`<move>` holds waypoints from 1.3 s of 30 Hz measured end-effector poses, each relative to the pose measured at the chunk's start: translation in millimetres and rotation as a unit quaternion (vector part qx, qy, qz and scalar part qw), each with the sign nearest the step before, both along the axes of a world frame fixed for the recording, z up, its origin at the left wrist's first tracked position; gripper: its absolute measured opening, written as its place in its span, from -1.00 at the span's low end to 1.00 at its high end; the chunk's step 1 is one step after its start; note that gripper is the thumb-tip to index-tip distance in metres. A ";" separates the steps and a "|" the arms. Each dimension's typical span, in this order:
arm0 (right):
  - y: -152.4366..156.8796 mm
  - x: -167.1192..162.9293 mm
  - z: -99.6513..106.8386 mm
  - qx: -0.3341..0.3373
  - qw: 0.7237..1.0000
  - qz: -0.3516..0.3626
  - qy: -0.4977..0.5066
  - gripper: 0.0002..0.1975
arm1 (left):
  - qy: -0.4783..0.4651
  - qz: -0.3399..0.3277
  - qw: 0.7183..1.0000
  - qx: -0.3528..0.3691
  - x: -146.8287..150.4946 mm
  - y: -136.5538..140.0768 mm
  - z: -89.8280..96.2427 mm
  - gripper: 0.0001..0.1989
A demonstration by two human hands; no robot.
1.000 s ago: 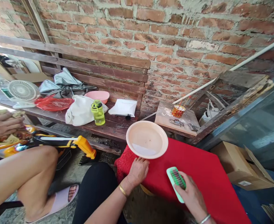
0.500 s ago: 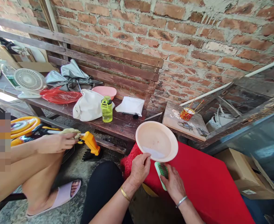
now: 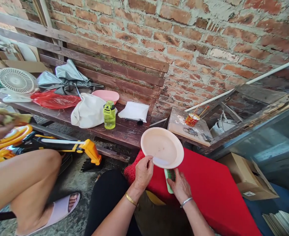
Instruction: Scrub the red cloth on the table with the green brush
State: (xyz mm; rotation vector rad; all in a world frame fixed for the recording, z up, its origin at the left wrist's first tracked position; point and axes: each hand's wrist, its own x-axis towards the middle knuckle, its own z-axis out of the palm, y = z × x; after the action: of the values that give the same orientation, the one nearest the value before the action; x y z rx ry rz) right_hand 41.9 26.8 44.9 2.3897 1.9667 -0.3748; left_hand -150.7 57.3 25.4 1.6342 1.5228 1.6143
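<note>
Dark specks (image 3: 163,149) dot the basin (image 3: 176,144) beside your left hand (image 3: 143,172), whose grip I can't tell; your right hand (image 3: 182,188) clamps a brush (image 3: 168,186).

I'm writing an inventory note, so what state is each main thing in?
Basin: open side up, contents unclear
Brush: held in right hand
Left hand: at basin's rim, grip unclear
Bottle: upright, capped
Umbrella: collapsed, fabric loose
Red bag: crumpled
Cup: upright, sticks inside
Cardboard box: flaps open
Fan: upright, running or not unclear
</note>
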 end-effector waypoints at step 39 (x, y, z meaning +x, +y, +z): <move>-59.9 56.3 -40.8 0.123 0.988 -0.002 0.098 -0.41 | 0.370 -0.220 0.868 0.249 67.2 -39.2 -27.6 -0.88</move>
State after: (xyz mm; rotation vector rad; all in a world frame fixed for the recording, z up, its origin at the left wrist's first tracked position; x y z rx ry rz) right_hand 98.2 -33.1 4.2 2.5932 2.2094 -0.4036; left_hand -83.5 18.1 -2.2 2.8760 0.8773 1.2245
